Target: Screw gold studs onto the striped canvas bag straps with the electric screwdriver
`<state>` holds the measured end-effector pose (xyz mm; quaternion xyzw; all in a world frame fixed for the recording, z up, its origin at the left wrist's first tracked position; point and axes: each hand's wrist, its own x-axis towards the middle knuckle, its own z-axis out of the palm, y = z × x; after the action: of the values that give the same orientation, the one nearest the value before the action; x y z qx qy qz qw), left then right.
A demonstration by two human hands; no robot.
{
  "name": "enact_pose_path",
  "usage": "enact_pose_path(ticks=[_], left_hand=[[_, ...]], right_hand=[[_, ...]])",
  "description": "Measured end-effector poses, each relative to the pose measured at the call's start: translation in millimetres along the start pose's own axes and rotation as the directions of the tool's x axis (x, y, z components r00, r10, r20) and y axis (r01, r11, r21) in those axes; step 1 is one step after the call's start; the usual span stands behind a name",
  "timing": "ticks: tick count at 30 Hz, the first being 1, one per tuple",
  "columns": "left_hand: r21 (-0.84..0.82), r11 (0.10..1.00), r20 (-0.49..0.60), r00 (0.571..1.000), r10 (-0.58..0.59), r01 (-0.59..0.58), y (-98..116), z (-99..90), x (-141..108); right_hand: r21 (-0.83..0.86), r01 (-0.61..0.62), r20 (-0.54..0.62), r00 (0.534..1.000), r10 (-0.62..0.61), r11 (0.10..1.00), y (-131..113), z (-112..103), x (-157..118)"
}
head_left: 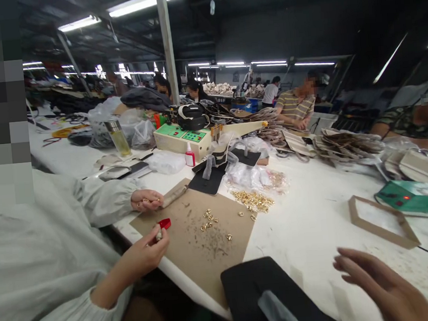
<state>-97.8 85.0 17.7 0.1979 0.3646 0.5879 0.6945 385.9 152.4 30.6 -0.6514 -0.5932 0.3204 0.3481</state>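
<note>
My right hand hovers over the white table at the lower right, its fingers stretched out and nothing in them. A black flat panel with a greyish translucent strip on it lies nearest, at the table's front edge. Of my left hand only a sliver of skin seems to show at the bottom edge beside this panel; its fingers are hidden. Small gold metal fittings are scattered on a brown board beyond the panel, with a larger pile behind.
At the left, a co-worker's hands hold a small red item and a rod-like tool. A green-topped machine and red bottle stand behind. To the right are a cardboard frame and green box.
</note>
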Motion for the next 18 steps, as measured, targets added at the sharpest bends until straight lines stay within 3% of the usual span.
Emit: enact_pose_path(ticks=[1, 4, 7, 10, 12, 14, 16, 18], left_hand=[[0.038, 0.997, -0.061, 0.996, 0.064, -0.062, 9, -11.9, 2], [0.147, 0.988, -0.082, 0.995, 0.060, -0.048, 14, -35.9, 9], [0.187, 0.982, -0.055, 0.998, -0.015, 0.025, 13, -47.9, 14], [0.113, 0.993, -0.107, 0.994, -0.027, 0.039, 29, -47.4, 16], [0.057, 0.998, -0.182, 0.983, 0.022, -0.011, 39, -32.8, 15], [0.036, 0.999, -0.245, 0.969, 0.037, -0.029, 32, -3.1, 10], [0.031, 0.994, -0.239, 0.966, -0.094, 0.104, -1, 37.9, 0], [0.060, 0.975, -0.186, 0.962, -0.201, 0.216, -56, 79.6, -16]], right_hand=[[-0.026, 0.012, 0.012, 1.000, -0.011, 1.000, -11, 14, 17], [-0.128, 0.191, 0.299, 0.943, -0.145, 0.973, -38, 76, 71], [-0.215, 0.260, 0.321, 0.929, -0.184, 0.941, -48, 138, 114], [-0.302, 0.293, 0.303, 0.932, -0.200, 0.907, -46, 172, 136], [-0.340, 0.310, 0.303, 0.930, -0.208, 0.888, -42, 179, 140], [-0.356, 0.316, 0.308, 0.928, -0.208, 0.880, -39, 180, 141], [-0.359, 0.301, 0.308, 0.932, -0.192, 0.884, -37, 178, 142], [-0.350, 0.274, 0.308, 0.937, -0.166, 0.896, -37, 172, 144]])
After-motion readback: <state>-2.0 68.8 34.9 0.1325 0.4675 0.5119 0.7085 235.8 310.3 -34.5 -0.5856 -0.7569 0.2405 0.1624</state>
